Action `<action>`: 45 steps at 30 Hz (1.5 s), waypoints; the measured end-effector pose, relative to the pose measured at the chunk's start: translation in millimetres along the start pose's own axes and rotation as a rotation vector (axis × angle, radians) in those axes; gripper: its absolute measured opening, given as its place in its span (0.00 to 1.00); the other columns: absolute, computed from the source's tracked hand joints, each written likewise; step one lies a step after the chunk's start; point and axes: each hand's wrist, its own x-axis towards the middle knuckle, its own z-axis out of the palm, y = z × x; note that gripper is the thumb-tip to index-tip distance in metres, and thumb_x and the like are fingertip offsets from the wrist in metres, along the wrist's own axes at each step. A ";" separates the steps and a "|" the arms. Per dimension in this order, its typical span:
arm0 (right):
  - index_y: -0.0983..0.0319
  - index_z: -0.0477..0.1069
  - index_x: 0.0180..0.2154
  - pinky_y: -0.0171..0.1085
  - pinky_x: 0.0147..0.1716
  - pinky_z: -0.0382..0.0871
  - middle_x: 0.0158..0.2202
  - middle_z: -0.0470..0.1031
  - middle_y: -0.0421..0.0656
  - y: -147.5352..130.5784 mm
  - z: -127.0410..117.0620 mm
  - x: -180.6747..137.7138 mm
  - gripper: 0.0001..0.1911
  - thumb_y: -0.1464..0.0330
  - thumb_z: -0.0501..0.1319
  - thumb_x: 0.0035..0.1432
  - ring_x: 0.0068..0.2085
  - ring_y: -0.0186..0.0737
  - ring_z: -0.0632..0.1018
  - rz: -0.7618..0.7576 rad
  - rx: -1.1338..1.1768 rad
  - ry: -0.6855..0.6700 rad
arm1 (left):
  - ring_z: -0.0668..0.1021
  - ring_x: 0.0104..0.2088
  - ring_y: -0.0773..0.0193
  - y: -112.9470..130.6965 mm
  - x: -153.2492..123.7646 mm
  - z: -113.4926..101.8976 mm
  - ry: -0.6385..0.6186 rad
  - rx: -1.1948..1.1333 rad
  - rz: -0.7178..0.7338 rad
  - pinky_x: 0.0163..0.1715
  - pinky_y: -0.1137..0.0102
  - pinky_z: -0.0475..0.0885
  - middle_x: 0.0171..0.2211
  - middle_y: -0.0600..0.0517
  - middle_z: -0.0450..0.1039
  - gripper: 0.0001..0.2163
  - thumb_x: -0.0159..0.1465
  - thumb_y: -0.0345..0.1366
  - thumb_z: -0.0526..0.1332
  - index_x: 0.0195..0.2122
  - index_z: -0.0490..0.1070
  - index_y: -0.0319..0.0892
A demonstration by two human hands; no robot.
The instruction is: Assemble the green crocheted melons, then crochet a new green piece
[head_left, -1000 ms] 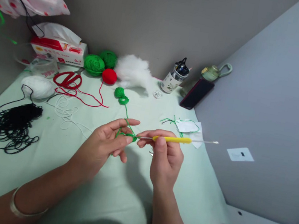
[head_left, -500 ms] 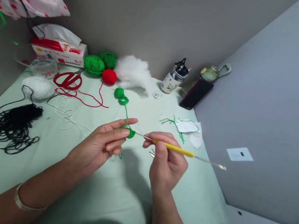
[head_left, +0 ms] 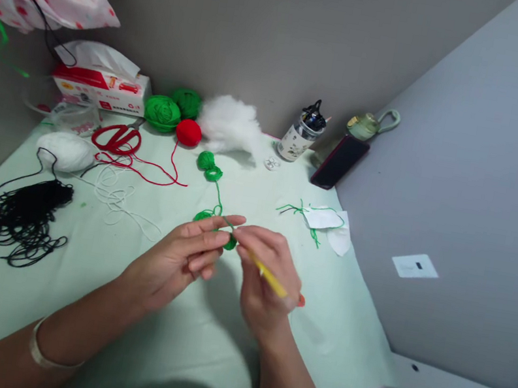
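My left hand pinches a small green crochet piece between thumb and forefinger, above the pale green tablecloth. My right hand is closed around a yellow-handled crochet hook, its tip hidden at the green piece. Both hands meet at the piece. A green yarn strand runs from it up to a small green yarn ball farther back.
At the back lie two green yarn balls, a red ball, white stuffing, a tissue box, red scissors, a jar and a phone. Black yarn and white yarn lie left. Paper scraps lie right.
My right hand has swung the hook from pointing right to angling down toward me, and moved left against the green piece. The left hand has stayed nearly in place.
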 end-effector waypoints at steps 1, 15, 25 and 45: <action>0.54 0.80 0.48 0.40 0.38 0.79 0.42 0.81 0.44 0.9 -1.1 2.1 0.15 0.76 0.60 0.67 0.40 0.40 0.81 0.093 0.110 0.048 | 0.52 0.17 0.80 1.7 0.2 -0.8 0.004 -0.024 -0.008 0.17 0.84 0.63 0.20 0.63 0.57 0.13 0.59 0.33 0.74 0.45 0.83 0.38; 0.58 0.80 0.38 0.36 0.32 0.76 0.35 0.82 0.41 4.1 0.5 10.7 0.10 0.63 0.62 0.69 0.30 0.34 0.79 0.613 0.737 0.103 | 0.65 0.20 0.75 -2.8 -3.5 2.0 0.017 0.167 0.148 0.25 0.76 0.76 0.20 0.61 0.62 0.13 0.61 0.34 0.73 0.47 0.83 0.45; 0.57 0.78 0.45 0.37 0.35 0.79 0.41 0.82 0.42 -5.9 -3.7 2.7 0.12 0.70 0.55 0.72 0.34 0.36 0.83 0.313 0.311 0.035 | 0.66 0.20 0.77 -1.8 -4.0 1.6 0.094 0.225 0.203 0.26 0.75 0.76 0.30 0.58 0.70 0.13 0.59 0.33 0.73 0.46 0.83 0.45; 0.58 0.80 0.42 0.38 0.30 0.77 0.37 0.81 0.44 -0.6 2.7 6.9 0.10 0.67 0.59 0.70 0.32 0.37 0.79 0.380 0.455 0.071 | 0.55 0.17 0.77 -0.2 -6.7 4.5 0.001 0.093 0.101 0.18 0.80 0.65 0.18 0.63 0.58 0.14 0.61 0.33 0.72 0.49 0.81 0.42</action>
